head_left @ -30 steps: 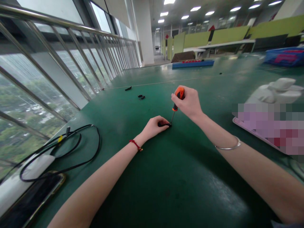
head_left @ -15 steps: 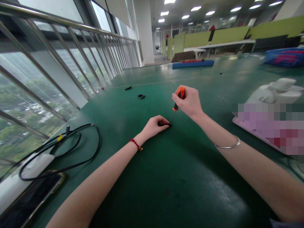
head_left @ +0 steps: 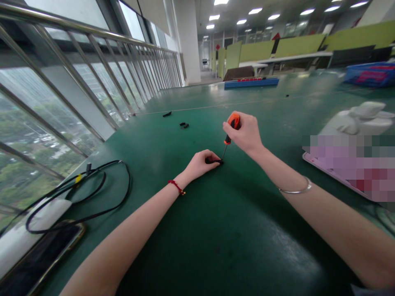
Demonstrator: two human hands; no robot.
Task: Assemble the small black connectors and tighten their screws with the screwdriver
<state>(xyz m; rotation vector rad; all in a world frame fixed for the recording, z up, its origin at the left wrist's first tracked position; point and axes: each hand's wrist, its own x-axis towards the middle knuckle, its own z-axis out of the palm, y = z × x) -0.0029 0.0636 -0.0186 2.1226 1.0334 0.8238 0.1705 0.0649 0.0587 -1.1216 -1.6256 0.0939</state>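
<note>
Green table [head_left: 191, 238] is edged by railing [head_left: 61, 25] at ten o'clock; centrally, a black part [head_left: 220, 162] is pinched by the left hand [head_left: 200, 163]; the screwdriver [head_left: 227, 139], gripped by the right hand [head_left: 248, 131], tilted toward one o'clock, is best aligned squarely

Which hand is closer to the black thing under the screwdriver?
The left hand: it holds the black thing. The right hand is up and rightward, gripping the screwdriver.

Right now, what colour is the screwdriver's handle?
The screwdriver handle in the right hand is orange and black, seen best in the head view.
</note>
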